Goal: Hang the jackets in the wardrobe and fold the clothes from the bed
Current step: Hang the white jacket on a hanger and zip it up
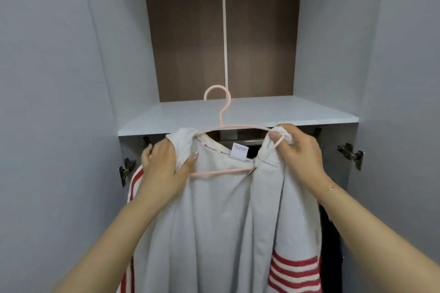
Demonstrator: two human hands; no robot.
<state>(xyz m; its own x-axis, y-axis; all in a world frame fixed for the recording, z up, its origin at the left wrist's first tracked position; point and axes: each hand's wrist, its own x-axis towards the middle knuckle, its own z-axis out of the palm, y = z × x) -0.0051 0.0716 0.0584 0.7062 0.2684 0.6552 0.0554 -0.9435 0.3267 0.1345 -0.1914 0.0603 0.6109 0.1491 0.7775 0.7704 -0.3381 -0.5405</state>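
Grey jacket [221,216] on pink hanger [220,126], held at 6 o'clock below shelf [238,112]. Left hand [162,169] grips one shoulder, right hand [297,152] pinches other. Advise: seat both shoulders evenly, keep hook upright, then lower under shelf, presumably to a rail, unseen.

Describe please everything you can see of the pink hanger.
The pink hanger is thin, seemingly coated wire, with a round hook on top, sloping shoulders and a lower bar. It stands upright before the wardrobe shelf, hooked on nothing. A pale grey jacket with red stripes is draped over it. The left hand and right hand grip the jacket at its shoulders.
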